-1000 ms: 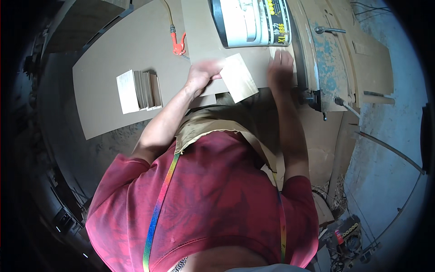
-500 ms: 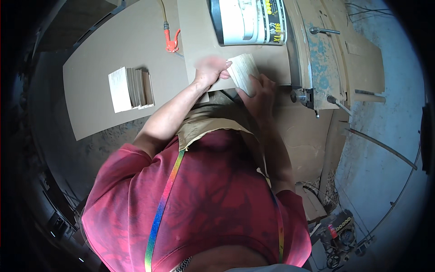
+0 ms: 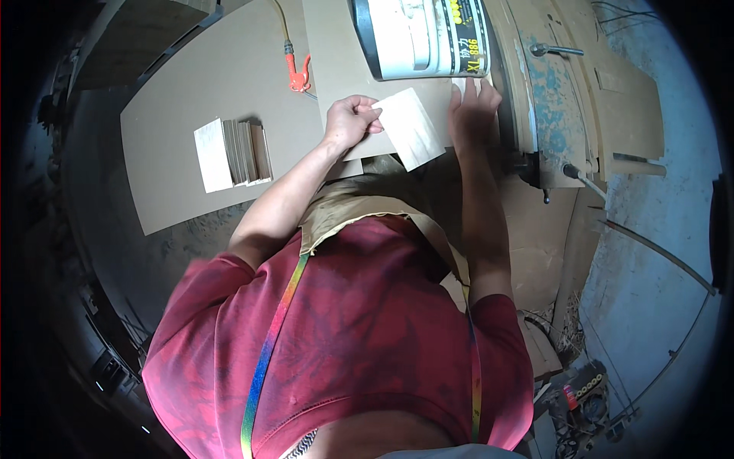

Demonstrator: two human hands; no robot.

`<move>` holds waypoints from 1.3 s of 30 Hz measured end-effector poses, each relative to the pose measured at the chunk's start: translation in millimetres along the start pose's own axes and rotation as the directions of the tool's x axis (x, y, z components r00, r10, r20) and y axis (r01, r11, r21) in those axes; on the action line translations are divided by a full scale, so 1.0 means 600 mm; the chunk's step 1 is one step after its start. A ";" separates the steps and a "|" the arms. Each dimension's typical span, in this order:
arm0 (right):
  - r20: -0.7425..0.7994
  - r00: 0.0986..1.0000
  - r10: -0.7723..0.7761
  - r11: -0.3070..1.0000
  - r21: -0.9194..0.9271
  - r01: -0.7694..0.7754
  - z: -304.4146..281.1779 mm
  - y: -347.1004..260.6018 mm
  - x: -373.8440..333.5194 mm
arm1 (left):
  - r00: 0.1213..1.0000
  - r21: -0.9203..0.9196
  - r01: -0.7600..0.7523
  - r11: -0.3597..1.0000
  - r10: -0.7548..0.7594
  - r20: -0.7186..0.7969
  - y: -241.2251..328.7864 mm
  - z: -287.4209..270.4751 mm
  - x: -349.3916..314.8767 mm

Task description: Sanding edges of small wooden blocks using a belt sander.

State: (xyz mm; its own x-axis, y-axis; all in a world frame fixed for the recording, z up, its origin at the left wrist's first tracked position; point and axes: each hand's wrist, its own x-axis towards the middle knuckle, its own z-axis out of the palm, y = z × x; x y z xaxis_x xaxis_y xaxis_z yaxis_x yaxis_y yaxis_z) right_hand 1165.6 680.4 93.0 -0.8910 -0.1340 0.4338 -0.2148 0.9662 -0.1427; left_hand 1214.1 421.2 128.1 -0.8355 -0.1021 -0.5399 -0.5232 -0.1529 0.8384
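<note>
My left hand (image 3: 350,122) pinches the left corner of a flat, pale wooden piece (image 3: 413,131), its broad face turned up. I cannot tell whether more pieces lie under it. My right hand (image 3: 474,115) is away from the wood, at the lower right corner of a big white plastic jug (image 3: 401,38). Its fingers are bent over something pale and small, mostly hidden there. On the left part of the board (image 3: 168,99) a row of similar thin wooden pieces (image 3: 237,153) stands on edge, the end one leaning with its pale face showing.
A red air blow gun (image 3: 297,73) on a hose lies beyond my left hand. To the right is a worn bench machine (image 3: 554,99) with metal handles (image 3: 556,50) and a clamp-like part below. A hose (image 3: 650,246) runs along the blue-grey floor at right.
My right hand has let go of the wood and moved right and up to the jug's corner. The wood, now in my left hand alone, has turned to show its broad face.
</note>
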 end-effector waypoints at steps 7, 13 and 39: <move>0.079 0.988 -0.135 0.974 0.194 0.118 -0.099 -0.081 -0.117 | 0.988 0.227 -0.018 0.974 -0.018 0.156 0.004 0.077 0.017; 0.002 0.999 -0.037 0.998 0.046 0.037 -0.047 0.020 -0.093 | 0.922 0.477 -0.338 0.811 0.183 0.342 0.009 0.113 0.024; 0.767 0.405 -0.497 0.399 0.617 -0.678 -0.050 -0.496 0.013 | 0.784 0.035 0.205 0.978 -0.143 -0.604 0.030 -0.621 -0.229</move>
State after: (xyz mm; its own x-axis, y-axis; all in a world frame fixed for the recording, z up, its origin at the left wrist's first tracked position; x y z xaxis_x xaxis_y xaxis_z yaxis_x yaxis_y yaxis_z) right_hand 1234.7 398.5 165.4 -0.5610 -0.7039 -0.4357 0.2716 0.3407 -0.9001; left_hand 1382.4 66.1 189.6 -0.4787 -0.6521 -0.5879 -0.6890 -0.1360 0.7119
